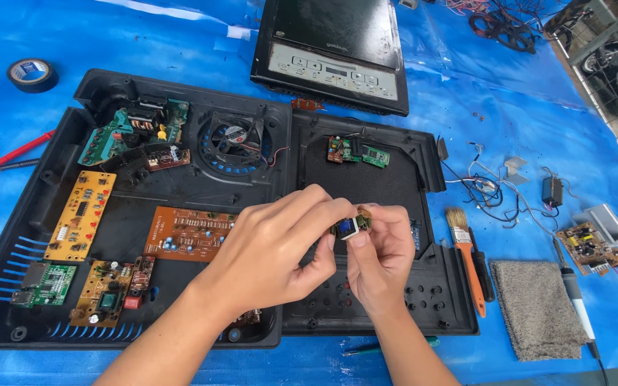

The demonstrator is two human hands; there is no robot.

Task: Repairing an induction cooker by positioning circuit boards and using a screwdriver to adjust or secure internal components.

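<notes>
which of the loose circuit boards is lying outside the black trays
The brown circuit board at far right, on the blue sheet beside the grey cloth; the others lie in the black trays.

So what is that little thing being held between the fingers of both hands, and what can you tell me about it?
The small component is a tiny electronic part with a blue block in its middle and brownish-gold pieces around it, likely metal or board. The fingertips of the left hand and the right hand pinch it from either side and hide much of it. It is held up above the open black plastic casing, touching only the fingers. Finer detail is too small to tell.
</notes>
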